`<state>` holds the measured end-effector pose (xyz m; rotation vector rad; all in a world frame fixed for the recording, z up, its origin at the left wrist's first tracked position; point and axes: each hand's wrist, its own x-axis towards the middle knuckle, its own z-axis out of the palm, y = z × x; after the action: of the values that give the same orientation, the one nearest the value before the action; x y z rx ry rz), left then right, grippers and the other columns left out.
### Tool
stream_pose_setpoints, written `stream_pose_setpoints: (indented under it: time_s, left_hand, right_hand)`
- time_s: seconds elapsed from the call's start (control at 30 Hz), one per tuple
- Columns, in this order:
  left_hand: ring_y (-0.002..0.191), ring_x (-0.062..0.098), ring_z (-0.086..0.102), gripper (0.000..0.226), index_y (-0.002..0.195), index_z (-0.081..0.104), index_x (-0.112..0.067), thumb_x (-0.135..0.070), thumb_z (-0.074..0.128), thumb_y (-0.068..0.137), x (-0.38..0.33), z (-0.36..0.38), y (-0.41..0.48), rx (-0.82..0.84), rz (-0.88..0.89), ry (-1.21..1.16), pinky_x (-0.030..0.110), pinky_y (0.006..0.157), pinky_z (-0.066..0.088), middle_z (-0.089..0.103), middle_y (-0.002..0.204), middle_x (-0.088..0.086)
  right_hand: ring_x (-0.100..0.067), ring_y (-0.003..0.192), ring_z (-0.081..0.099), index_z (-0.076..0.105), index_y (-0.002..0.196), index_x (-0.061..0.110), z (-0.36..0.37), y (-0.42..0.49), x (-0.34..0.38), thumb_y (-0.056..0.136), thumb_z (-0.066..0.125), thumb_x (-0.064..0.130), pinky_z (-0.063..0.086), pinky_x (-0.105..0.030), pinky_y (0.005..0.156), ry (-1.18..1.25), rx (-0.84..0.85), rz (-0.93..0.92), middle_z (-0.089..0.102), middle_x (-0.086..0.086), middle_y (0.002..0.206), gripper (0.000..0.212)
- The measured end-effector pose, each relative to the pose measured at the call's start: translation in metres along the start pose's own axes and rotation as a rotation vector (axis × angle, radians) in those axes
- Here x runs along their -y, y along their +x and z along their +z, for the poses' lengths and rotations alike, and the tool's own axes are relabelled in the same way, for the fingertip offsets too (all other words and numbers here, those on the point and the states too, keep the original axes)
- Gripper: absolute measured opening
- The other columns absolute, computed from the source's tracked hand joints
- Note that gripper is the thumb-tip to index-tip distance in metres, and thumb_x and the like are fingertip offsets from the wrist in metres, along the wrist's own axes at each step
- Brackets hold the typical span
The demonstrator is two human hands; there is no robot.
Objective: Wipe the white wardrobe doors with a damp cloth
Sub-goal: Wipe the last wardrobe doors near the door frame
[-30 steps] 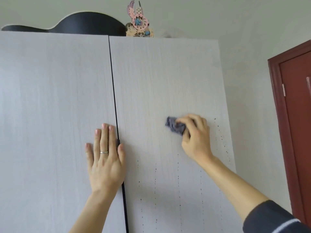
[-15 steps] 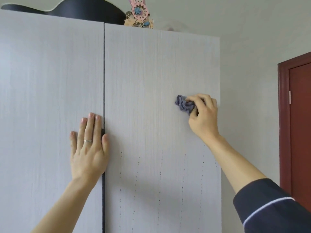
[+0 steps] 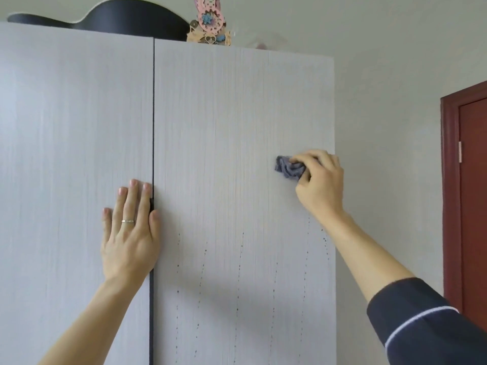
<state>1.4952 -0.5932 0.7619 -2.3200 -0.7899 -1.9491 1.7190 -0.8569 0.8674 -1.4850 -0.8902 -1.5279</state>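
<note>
Up and rightward since a second ago: we grip the bunched grey cloth [image 3: 290, 169] in our right hand [image 3: 320, 185] against the right wardrobe door [image 3: 224, 154], near its right edge, above drip marks [image 3: 238, 262]. Our left hand [image 3: 130, 233] lies flat, fingers straight, on the left door [image 3: 66, 154].

Left hand [image 3: 130, 233] flat, palm turned away, fingers straight and together pointing up, ring [image 3: 128, 221] on one finger, left forearm [image 3: 100, 312] bare, right arm [image 3: 363, 259] stretched upward, dark sleeve [image 3: 427, 320] near the elbow, right hand [image 3: 320, 183] curled, gripping a cloth [image 3: 288, 168]
</note>
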Motion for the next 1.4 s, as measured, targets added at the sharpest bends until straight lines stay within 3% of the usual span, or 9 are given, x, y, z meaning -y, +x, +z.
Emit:
stream_pose_setpoints:
  time_s: [0.17, 0.4, 0.6, 0.7, 0.93, 1.13, 1.23, 1.3, 1.4]
  left_hand:
    - [0.155, 0.009, 0.001, 0.059, 0.161, 0.018, -0.031, -0.046, 0.011, 0.104, -0.001, 0.001, 0.001, -0.007, -0.015, -0.011, 0.043, 0.126, 0.003, 0.006, 0.168, -0.014]
    - [0.155, 0.014, 0.003, 0.059, 0.160, 0.020, -0.030, -0.048, 0.012, 0.104, -0.003, 0.001, -0.002, -0.005, -0.024, -0.046, 0.047, 0.126, 0.004, 0.007, 0.169, -0.009]
    - [0.156, 0.015, 0.005, 0.059, 0.160, 0.022, -0.029, -0.046, 0.013, 0.104, -0.007, 0.000, -0.004, -0.014, -0.035, -0.029, 0.048, 0.126, 0.007, 0.009, 0.169, -0.008]
    - [0.156, 0.016, 0.007, 0.059, 0.160, 0.022, -0.028, -0.046, 0.014, 0.104, -0.008, -0.001, -0.004, -0.024, -0.015, -0.011, 0.047, 0.125, 0.008, 0.012, 0.169, -0.007]
    - [0.155, 0.018, 0.006, 0.057, 0.159, 0.023, -0.028, -0.044, 0.016, 0.105, -0.007, 0.002, -0.002, -0.039, -0.030, -0.033, 0.045, 0.125, 0.003, 0.011, 0.169, -0.006]
    - [0.155, 0.014, 0.001, 0.049, 0.159, 0.019, -0.034, -0.032, 0.023, 0.110, -0.016, 0.000, -0.006, 0.005, -0.101, -0.050, 0.043, 0.125, -0.001, 0.006, 0.169, -0.009]
    - [0.155, 0.012, -0.002, 0.051, 0.159, 0.014, -0.039, -0.036, 0.019, 0.109, -0.012, 0.000, -0.025, 0.036, -0.107, -0.039, 0.041, 0.125, -0.003, 0.001, 0.169, -0.012]
    - [0.155, 0.010, -0.004, 0.053, 0.159, 0.009, -0.042, -0.041, 0.015, 0.106, -0.007, 0.004, -0.043, 0.056, -0.118, -0.037, 0.041, 0.126, -0.003, -0.002, 0.168, -0.014]
    - [0.155, 0.009, -0.005, 0.056, 0.160, 0.009, -0.039, -0.044, 0.012, 0.104, 0.002, 0.012, -0.068, 0.066, -0.126, -0.016, 0.045, 0.126, -0.001, -0.004, 0.168, -0.015]
  right_hand:
    - [-0.024, 0.104, 0.050, 0.075, 0.097, 0.018, -0.001, -0.013, -0.013, 0.075, 0.044, -0.016, 0.036, -0.013, 0.088, 0.088, -0.017, 0.103, 0.064, 0.003, 0.107, 0.051]
    - [-0.021, 0.105, 0.051, 0.077, 0.091, 0.015, -0.016, -0.155, -0.017, 0.071, 0.044, -0.024, 0.046, -0.020, 0.090, 0.125, 0.034, 0.136, 0.061, 0.002, 0.107, 0.055]
    - [-0.028, 0.104, 0.055, 0.079, 0.093, 0.017, -0.009, -0.023, -0.029, 0.071, 0.048, -0.019, 0.030, -0.002, 0.092, 0.161, -0.069, 0.238, 0.065, 0.000, 0.104, 0.052]
    - [-0.026, 0.104, 0.056, 0.078, 0.095, 0.018, -0.006, -0.014, -0.029, 0.073, 0.046, -0.018, 0.032, -0.004, 0.091, 0.192, -0.092, 0.286, 0.061, 0.007, 0.105, 0.054]
    - [-0.021, 0.106, 0.053, 0.077, 0.097, 0.013, -0.019, -0.173, -0.026, 0.075, 0.045, -0.019, 0.041, -0.012, 0.095, 0.163, -0.040, 0.256, 0.061, 0.000, 0.109, 0.051]
    - [-0.028, 0.105, 0.055, 0.078, 0.102, 0.015, -0.015, -0.088, -0.021, 0.076, 0.050, -0.018, 0.035, -0.006, 0.093, 0.193, -0.036, 0.331, 0.063, -0.004, 0.110, 0.051]
    - [-0.028, 0.106, 0.055, 0.075, 0.112, 0.016, -0.004, -0.073, -0.005, 0.081, 0.050, -0.013, 0.044, -0.024, 0.095, 0.219, -0.082, 0.361, 0.060, -0.004, 0.114, 0.049]
    - [-0.028, 0.105, 0.054, 0.074, 0.115, 0.014, 0.005, -0.103, 0.008, 0.084, 0.049, -0.012, 0.045, -0.028, 0.096, 0.199, -0.092, 0.316, 0.058, -0.006, 0.117, 0.048]
    - [-0.030, 0.106, 0.053, 0.075, 0.112, 0.014, 0.010, -0.180, 0.032, 0.087, 0.043, -0.007, 0.046, -0.026, 0.096, 0.236, 0.064, 0.097, 0.057, -0.005, 0.117, 0.046]
